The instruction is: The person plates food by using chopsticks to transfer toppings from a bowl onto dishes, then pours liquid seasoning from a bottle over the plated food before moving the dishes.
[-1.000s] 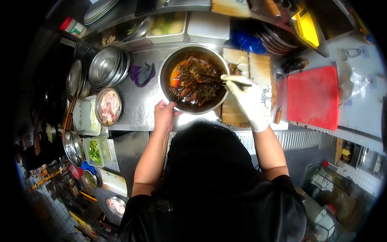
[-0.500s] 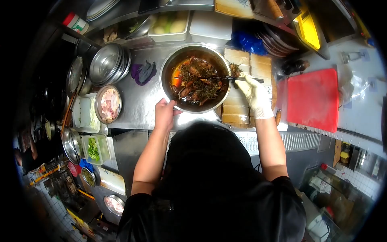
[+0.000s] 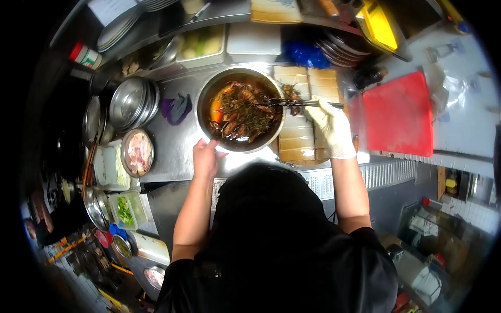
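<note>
A steel bowl [image 3: 200,121] on the counter holds dark, glossy meat pieces with herbs [image 3: 244,112] in brown, oily sauce. At its lower left rim, my bare left hand [image 3: 205,156] grips the edge, thumb towards the inside. In a pale glove, my right hand [image 3: 333,128] is closed around dark chopsticks [image 3: 300,103], whose tips reach over the right part of the food. Beneath them, right of the bowl, tan rectangular plates [image 3: 298,142] lie side by side. A small heap of the dark food [image 3: 290,93] sits at the left plates.
A red cutting board [image 3: 399,116] lies to the right. Stacked steel bowls [image 3: 128,103], a bowl of raw meat [image 3: 138,153] and a tub of chopped greens [image 3: 125,209] stand left. Purple cabbage pieces [image 3: 177,109] rest beside the bowl. White lidded containers [image 3: 254,41] line the back.
The view has shifted, so the counter things appear further left. The chopstick tips are now nearer the bowl's right side. My left hand has kept its hold on the rim.
</note>
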